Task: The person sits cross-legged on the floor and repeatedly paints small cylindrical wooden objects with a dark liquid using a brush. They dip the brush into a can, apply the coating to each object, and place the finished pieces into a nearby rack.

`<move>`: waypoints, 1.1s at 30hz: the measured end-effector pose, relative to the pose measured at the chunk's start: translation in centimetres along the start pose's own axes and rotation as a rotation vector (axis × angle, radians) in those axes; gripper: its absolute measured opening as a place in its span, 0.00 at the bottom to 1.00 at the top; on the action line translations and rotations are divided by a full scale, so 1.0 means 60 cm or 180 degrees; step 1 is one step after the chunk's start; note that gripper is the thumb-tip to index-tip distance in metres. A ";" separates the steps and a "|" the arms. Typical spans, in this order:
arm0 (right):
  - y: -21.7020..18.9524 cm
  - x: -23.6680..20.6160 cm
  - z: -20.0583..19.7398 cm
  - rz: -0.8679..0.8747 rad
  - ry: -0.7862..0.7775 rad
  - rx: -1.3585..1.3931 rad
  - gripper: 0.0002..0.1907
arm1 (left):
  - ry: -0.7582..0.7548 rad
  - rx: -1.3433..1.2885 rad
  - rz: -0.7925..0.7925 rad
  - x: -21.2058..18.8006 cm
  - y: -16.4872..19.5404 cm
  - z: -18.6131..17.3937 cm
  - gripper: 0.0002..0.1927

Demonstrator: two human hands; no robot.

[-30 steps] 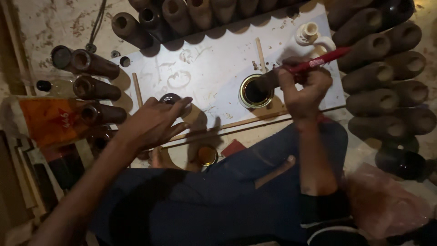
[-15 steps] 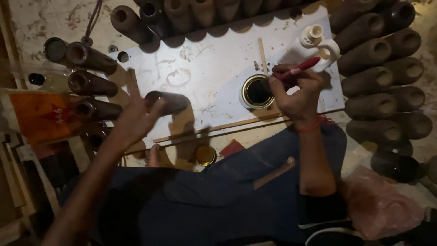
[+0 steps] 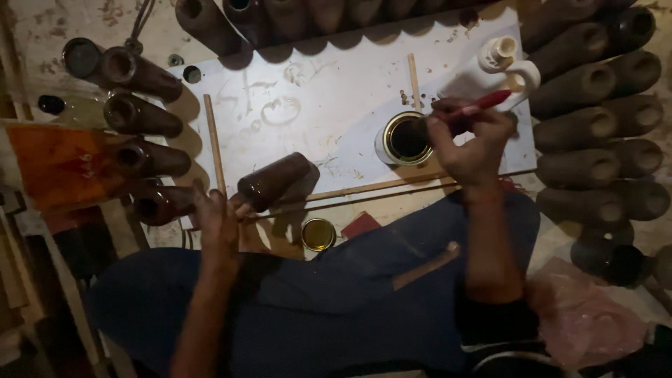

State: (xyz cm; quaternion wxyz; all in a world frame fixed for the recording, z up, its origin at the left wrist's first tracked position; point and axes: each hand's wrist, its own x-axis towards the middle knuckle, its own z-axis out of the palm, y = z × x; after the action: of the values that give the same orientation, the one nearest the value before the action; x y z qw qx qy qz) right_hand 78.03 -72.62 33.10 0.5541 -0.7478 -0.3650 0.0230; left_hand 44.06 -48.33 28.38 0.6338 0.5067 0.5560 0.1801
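From my remote station I record the left hand [image 3: 218,222] at the worktop's near edge, its grip closed round the base of a dark brown glossy cylindrical clay vessel [image 3: 274,180] that lies tilted on the pale grey flat board [image 3: 336,98], mouth toward 2 o'clock. The right hand [image 3: 470,143] has its grip pinched on a red-handled brush [image 3: 483,105], held just at the 3 o'clock rim of a small open round tin of dark liquid [image 3: 406,138]. On progress, I judge that the shiny dark vessels lying at 9 o'clock [image 3: 143,115] are coated, while the duller brown ones stacked at 3 o'clock [image 3: 602,126] and along 12 o'clock [image 3: 294,17] appear uncoated, so much remains; the dim light makes this uncertain. The vessel in hand looks glossy over most of its visible side. Other items: a thin wooden stick [image 3: 214,143] at 10 o'clock of the held vessel, two long sticks [image 3: 378,189] across the board's near edge, a yellowish tin lid [image 3: 318,234] by the knee, and a white curved object [image 3: 514,63] at 1 o'clock. The long sticks lie between the vessel and the tin.
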 end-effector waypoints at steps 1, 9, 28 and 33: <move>0.004 0.000 -0.002 0.0023 0.0110 -0.0093 0.10 | -0.0053 -0.0176 0.0195 -0.001 -0.012 -0.004 0.42; 0.029 0.000 -0.012 0.0058 0.0682 -0.0282 0.06 | 0.0000 -0.0911 0.0434 0.016 -0.052 -0.012 0.35; -0.064 -0.063 0.288 0.2179 -0.0269 0.2613 0.14 | -0.0295 -0.2134 -0.0930 0.001 0.024 -0.036 0.22; -0.052 -0.054 0.313 0.2238 -0.0588 0.2269 0.15 | -0.0106 -0.1993 -0.0865 0.005 0.019 -0.035 0.22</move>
State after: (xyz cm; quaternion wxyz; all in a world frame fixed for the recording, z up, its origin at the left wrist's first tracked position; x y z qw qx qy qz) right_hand 65.79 -58.85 27.28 0.6990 -0.5847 -0.1082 0.3972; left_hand 42.67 -46.70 29.45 0.7858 0.2118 0.5257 0.2477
